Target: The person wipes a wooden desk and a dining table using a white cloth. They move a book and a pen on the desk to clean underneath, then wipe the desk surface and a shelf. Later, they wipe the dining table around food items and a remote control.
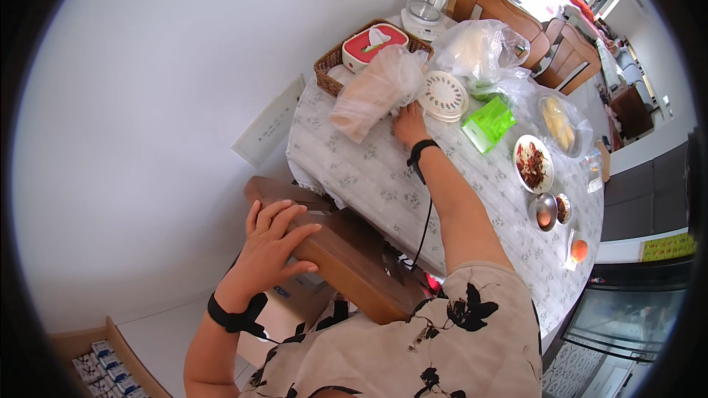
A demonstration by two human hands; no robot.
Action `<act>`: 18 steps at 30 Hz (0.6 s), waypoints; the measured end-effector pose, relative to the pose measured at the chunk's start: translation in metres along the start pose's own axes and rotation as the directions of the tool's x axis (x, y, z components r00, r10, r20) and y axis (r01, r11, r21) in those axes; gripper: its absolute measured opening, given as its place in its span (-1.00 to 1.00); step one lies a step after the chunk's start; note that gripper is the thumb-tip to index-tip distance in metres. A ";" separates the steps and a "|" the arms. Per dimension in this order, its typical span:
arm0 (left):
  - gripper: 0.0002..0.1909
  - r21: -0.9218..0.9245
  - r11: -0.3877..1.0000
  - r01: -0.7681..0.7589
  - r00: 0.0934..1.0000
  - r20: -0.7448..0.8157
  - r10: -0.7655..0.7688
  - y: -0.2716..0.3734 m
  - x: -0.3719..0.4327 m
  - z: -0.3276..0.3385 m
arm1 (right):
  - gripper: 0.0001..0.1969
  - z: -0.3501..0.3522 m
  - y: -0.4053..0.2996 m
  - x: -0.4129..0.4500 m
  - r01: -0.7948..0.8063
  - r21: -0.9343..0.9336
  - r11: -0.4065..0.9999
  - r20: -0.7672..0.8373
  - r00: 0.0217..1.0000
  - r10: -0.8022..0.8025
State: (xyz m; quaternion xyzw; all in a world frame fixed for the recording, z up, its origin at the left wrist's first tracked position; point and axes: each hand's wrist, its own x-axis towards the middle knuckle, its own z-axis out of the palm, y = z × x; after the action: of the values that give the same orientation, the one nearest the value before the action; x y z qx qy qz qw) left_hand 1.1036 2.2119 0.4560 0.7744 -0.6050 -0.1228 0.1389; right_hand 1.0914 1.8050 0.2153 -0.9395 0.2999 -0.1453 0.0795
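My left hand (pixel 274 243) rests with spread fingers on the top of a brown wooden chair back (pixel 354 254). My right hand (pixel 411 124) reaches across the table, its fingertips at the edge of a clear plastic bag with light brown contents (pixel 376 88); whether they grip it is hidden. Just right of that hand lies a stack of white perforated round mats (pixel 443 95). A green packet (pixel 490 124) is further right. Behind the bag, a wicker basket (pixel 330 61) holds a red-topped tissue box (pixel 373 44).
A glass electric kettle (pixel 427 5) and more plastic bags (pixel 478 50) stand at the back. Along the right are bagged yellow food (pixel 558 121), a food plate (pixel 532 165), a metal bowl (pixel 543 211) and a peach-like fruit (pixel 579 251). A wall borders the left.
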 end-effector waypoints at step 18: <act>-0.47 0.106 0.992 -0.071 0.992 -0.091 0.081 -0.004 -0.004 0.010 | -0.43 -0.041 0.038 -0.077 -0.041 -0.056 0.998 0.137 0.989 0.048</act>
State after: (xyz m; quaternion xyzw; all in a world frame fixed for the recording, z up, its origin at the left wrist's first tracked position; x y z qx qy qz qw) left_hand 1.1026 2.2158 0.4454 0.7617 -0.6323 -0.0488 0.1323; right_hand 0.9978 1.8173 0.2282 -0.9421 0.3185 -0.0702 0.0785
